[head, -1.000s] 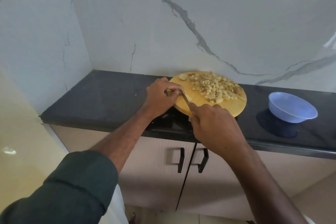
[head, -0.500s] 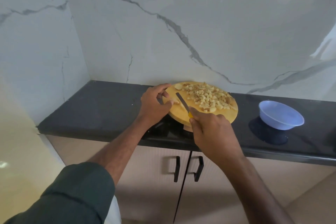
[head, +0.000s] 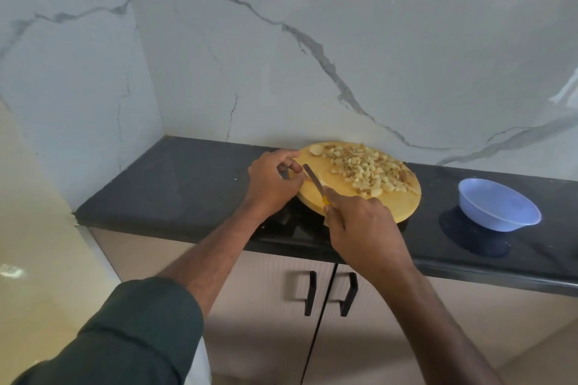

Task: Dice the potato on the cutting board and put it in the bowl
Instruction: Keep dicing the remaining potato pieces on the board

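A round wooden cutting board (head: pixel 397 206) lies on the black counter. A heap of diced potato (head: pixel 369 170) covers its far half, and a larger end piece (head: pixel 316 150) sits at the far left rim. My left hand (head: pixel 272 186) is at the board's left edge, its fingers curled and pinching a small potato piece (head: pixel 314 177), mostly hidden. My right hand (head: pixel 359 222) grips a knife by its yellow handle; the blade (head: pixel 313 180) points away from me, against that piece. A light blue bowl (head: pixel 497 208) stands to the right of the board, with nothing visible in it.
The black counter (head: pixel 175 184) ends in a corner at the left, with marble wall behind and to the left. Below the front edge are two cabinet doors with black handles (head: pixel 328 292). Bare counter lies left of the board and between the board and the bowl.
The camera has tilted up, so the scene sits lower in the frame. The knife blade has shifted a little on the board; my left hand's fingers have curled tighter round the piece.
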Demonstrator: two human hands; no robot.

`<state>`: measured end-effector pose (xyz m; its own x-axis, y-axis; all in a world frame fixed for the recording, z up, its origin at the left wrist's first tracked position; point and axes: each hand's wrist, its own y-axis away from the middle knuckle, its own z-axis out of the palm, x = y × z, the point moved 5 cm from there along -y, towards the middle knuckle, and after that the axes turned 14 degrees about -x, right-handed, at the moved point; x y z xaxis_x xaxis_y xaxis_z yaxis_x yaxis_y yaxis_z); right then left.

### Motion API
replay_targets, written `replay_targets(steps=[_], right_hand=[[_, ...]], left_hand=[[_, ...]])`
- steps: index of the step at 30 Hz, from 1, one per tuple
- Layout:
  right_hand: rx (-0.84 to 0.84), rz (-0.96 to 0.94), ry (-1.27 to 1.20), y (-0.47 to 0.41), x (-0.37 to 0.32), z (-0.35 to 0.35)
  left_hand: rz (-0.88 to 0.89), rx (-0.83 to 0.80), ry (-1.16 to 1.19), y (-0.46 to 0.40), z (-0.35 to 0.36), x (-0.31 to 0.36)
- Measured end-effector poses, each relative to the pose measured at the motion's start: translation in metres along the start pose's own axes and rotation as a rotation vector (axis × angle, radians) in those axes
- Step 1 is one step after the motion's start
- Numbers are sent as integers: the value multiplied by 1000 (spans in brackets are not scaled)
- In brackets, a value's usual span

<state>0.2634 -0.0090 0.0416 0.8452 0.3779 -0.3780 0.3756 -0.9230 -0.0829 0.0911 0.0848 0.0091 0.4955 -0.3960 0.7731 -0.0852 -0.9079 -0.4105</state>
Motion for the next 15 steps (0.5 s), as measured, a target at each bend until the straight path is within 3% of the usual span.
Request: replay_targets(steps=[15], right_hand=[[-79, 16, 74, -21, -9, 3]], left_hand=[[69, -62, 12, 0, 1, 9]])
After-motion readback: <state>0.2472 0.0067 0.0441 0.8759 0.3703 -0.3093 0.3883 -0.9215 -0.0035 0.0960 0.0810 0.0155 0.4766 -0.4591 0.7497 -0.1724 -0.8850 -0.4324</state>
